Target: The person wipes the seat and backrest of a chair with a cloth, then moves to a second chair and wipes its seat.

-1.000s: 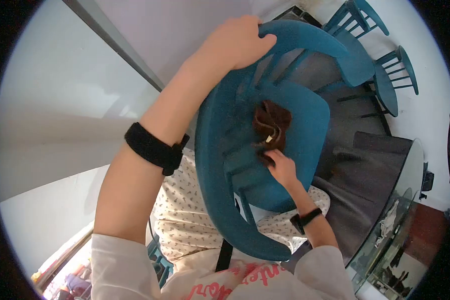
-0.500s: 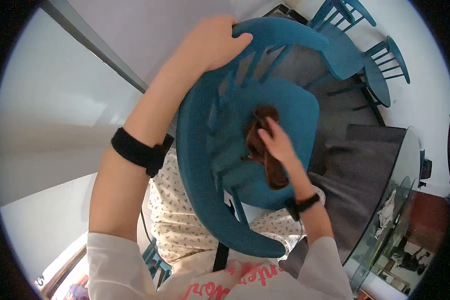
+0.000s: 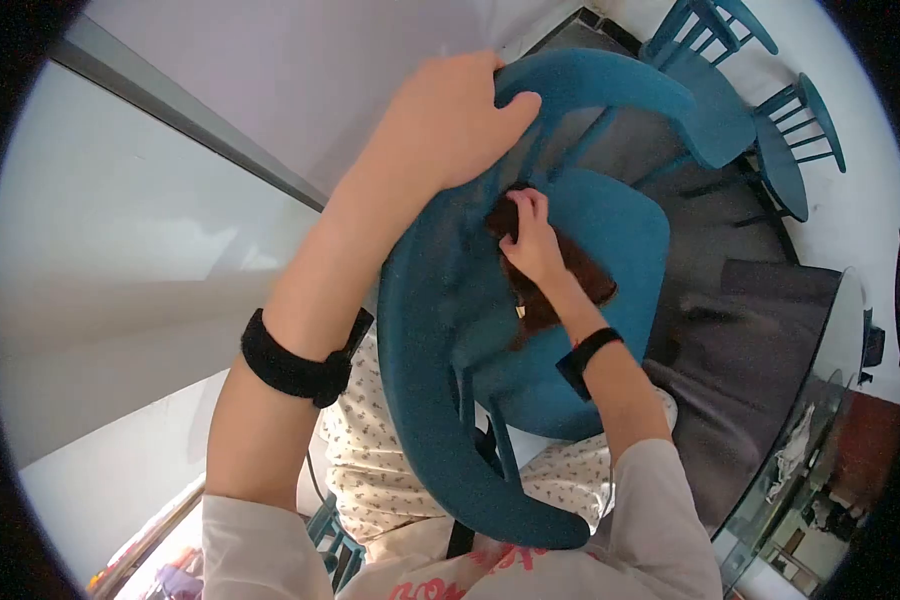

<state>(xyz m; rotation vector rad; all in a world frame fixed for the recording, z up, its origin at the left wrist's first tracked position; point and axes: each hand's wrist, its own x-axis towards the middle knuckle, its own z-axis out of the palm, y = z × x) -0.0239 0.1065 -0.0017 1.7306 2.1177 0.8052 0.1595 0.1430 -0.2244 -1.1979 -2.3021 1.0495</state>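
A blue wooden chair (image 3: pixel 410 350) with a curved back rail and spindles stands right in front of me. My left hand (image 3: pixel 455 120) is closed around the top of its back rail at the far end. On the seat lies a dark brown cloth (image 3: pixel 590 275), with a small pale tag at its lower edge. My right hand (image 3: pixel 535 240) bends its fingers over the upper left part of this cloth, near the spindles, and presses it to the seat. The palm and fingertips hide some of the cloth.
Further blue chairs (image 3: pixel 778 165) stand at the upper right by the white wall. To the right are a dark grey cloth (image 3: pixel 740 360) and a glass-topped table (image 3: pixel 820 345). A pale panel (image 3: pixel 130 260) with a metal edge bounds the left side.
My right hand has moved up along the seat toward the back rail. The brown cloth, bunched before, now lies more spread out. My left hand keeps its hold on the rail.
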